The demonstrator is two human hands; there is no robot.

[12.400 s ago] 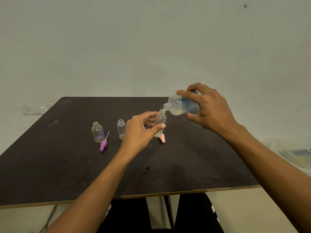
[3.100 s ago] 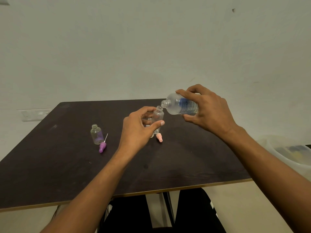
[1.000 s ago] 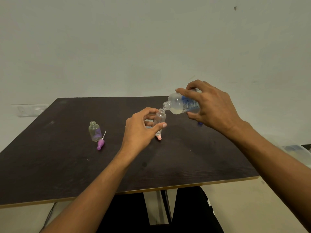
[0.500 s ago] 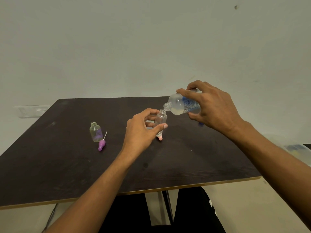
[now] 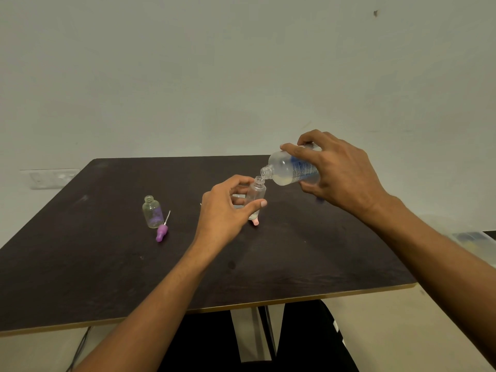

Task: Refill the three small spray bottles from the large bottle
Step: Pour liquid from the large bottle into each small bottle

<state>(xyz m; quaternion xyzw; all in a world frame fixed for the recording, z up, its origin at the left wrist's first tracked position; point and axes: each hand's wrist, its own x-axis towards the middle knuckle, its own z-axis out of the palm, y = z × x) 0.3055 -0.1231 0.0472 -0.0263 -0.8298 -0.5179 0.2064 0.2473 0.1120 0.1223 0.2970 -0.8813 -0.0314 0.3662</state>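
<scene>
My left hand [image 5: 224, 210] grips a small clear spray bottle [image 5: 257, 193], uncapped and held upright just above the dark table [image 5: 107, 264]. My right hand [image 5: 341, 175] holds the large clear bottle [image 5: 284, 170] with a blue label, tipped on its side. Its open mouth sits right over the small bottle's neck. A pink spray cap [image 5: 255, 222] lies on the table under the held bottle. Another uncapped small bottle [image 5: 152, 211] stands at the left, its purple spray cap [image 5: 161, 232] lying beside it. A third small bottle is mostly hidden behind my left hand.
The table's front edge [image 5: 241, 307] runs close to my body, with a metal leg [image 5: 252, 334] below. A clear plastic container [image 5: 472, 237] sits off the table at the right. A wall socket [image 5: 51, 178] is behind the table's left corner.
The two bottle mouths have stayed together over the last second, with the large bottle tilted slightly further down. About three seconds ago it was held higher and less tipped.
</scene>
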